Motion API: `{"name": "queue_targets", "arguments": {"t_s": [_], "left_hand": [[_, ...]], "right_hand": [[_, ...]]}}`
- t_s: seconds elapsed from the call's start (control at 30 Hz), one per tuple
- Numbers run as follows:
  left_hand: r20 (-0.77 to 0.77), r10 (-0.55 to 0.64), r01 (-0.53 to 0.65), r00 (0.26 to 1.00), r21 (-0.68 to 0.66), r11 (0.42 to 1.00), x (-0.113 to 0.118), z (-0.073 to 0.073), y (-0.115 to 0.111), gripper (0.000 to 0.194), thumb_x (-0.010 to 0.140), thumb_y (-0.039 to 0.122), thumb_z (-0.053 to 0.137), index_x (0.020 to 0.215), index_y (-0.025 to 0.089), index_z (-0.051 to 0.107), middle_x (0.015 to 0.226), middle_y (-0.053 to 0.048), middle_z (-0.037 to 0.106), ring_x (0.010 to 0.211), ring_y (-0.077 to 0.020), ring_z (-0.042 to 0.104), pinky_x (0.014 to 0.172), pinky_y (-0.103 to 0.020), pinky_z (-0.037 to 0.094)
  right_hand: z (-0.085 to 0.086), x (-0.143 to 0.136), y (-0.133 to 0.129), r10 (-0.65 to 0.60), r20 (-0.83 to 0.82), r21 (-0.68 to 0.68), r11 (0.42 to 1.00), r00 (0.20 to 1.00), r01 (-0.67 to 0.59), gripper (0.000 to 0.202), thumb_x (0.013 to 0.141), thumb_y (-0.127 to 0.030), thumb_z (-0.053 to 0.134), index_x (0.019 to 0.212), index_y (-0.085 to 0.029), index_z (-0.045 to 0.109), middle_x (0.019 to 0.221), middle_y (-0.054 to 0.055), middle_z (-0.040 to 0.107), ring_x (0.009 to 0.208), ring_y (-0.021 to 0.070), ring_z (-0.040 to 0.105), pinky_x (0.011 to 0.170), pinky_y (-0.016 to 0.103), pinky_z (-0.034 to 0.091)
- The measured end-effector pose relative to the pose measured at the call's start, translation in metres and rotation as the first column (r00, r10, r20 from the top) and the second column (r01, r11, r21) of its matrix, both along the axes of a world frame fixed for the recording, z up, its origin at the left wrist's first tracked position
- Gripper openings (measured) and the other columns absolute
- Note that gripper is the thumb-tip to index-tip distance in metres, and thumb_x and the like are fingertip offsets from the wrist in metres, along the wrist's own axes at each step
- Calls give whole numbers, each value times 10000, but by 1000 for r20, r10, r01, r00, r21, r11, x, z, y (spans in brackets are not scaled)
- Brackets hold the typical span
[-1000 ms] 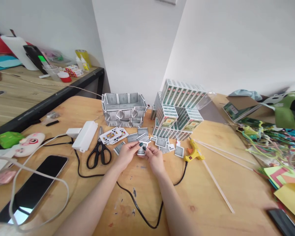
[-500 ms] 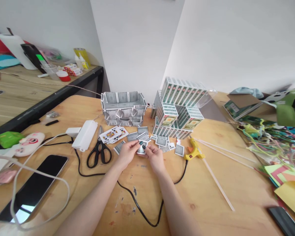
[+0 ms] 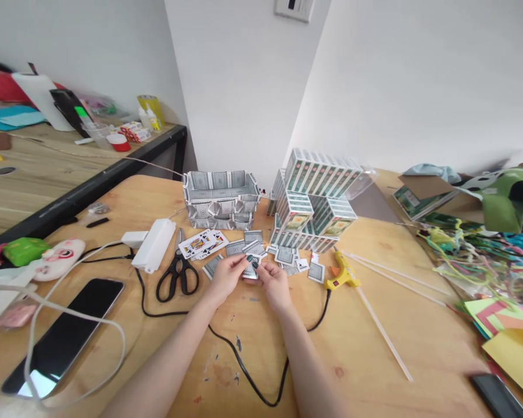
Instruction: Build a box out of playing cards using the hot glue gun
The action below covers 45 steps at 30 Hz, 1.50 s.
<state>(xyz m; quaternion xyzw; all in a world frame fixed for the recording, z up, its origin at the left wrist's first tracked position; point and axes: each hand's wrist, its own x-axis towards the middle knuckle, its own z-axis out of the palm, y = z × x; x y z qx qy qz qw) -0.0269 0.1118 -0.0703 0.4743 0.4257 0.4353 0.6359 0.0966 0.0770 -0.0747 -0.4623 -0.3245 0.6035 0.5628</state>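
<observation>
Between my left hand (image 3: 229, 275) and my right hand (image 3: 271, 283) is a small playing card (image 3: 251, 270), pinched by the fingers of both. My thumbs, with dark green nails, press on it and cover part of its face. Just beyond lie several loose cards with grey patterned backs (image 3: 285, 255). Face-up cards (image 3: 204, 244) are fanned out to the left. Behind them stands a basket-like box built from folded cards (image 3: 220, 200). Black-handled scissors (image 3: 178, 275) rest left of my left hand; a yellow glue gun (image 3: 342, 273) lies right of my right hand.
Stacked card packs (image 3: 316, 197) stand at the back. A white power strip (image 3: 154, 245) and a phone (image 3: 65, 337) are on the left. A black cord (image 3: 248, 371) loops across the front. Clear glue sticks (image 3: 387, 334) lie right, near coloured craft scraps (image 3: 497, 255).
The view has shifted slightly, so the scene sits a little lower. Both hands stay in nearly the same place, still pinching the card.
</observation>
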Motion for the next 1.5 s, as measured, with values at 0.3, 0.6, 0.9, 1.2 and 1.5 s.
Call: {"name": "queue_targets", "arguments": {"t_s": [0.3, 0.6, 0.9, 1.2, 1.5], "left_hand": [[-24, -24, 24, 999, 4, 1000, -1, -3, 1, 321, 705, 469, 669, 715, 150, 637, 694, -10, 615, 659, -160, 548, 626, -276, 467], [-51, -31, 31, 998, 7, 999, -2, 0, 1, 300, 734, 441, 640, 681, 149, 600, 648, 4, 574, 635, -149, 524, 599, -259, 433], [-72, -34, 37, 997, 29, 999, -3, -1, 1, 287, 739, 422, 628, 668, 147, 586, 626, 14, 544, 610, -135, 488, 581, -250, 399], [-84, -38, 43, 996, 60, 997, -3, -3, 2, 303, 729, 441, 624, 658, 151, 574, 601, 21, 509, 588, -125, 455, 537, -232, 380], [-159, -6, 29, 987, 144, 989, -5, -2, 3, 294, 757, 417, 591, 620, 156, 586, 542, 31, 437, 544, -116, 389, 511, -227, 319]], "right_hand": [[1, 1, -1, 7, -2, -9, 1000, 1000, -7, 379, 605, -548, 762, 683, -194, 652, 676, 23, 681, 706, 228, 663, 591, 343, 543], [1, 0, -1, 4, -10, -6, 1000, 1000, -4, 355, 598, -517, 777, 675, -196, 646, 646, 14, 670, 704, 230, 668, 619, 356, 546], [2, 0, -2, 16, -1, 0, 1000, 1000, -16, 352, 604, -525, 769, 666, -205, 638, 659, 15, 681, 707, 230, 667, 625, 360, 546], [2, 0, -1, 6, 13, 2, 1000, 1000, -6, 375, 599, -539, 764, 681, -201, 623, 638, 8, 667, 646, 211, 652, 604, 355, 539], [-8, 2, 1, -9, 140, 31, 1000, 990, 5, 372, 653, -559, 704, 689, -194, 645, 612, 5, 630, 566, 162, 575, 565, 305, 480]]}}
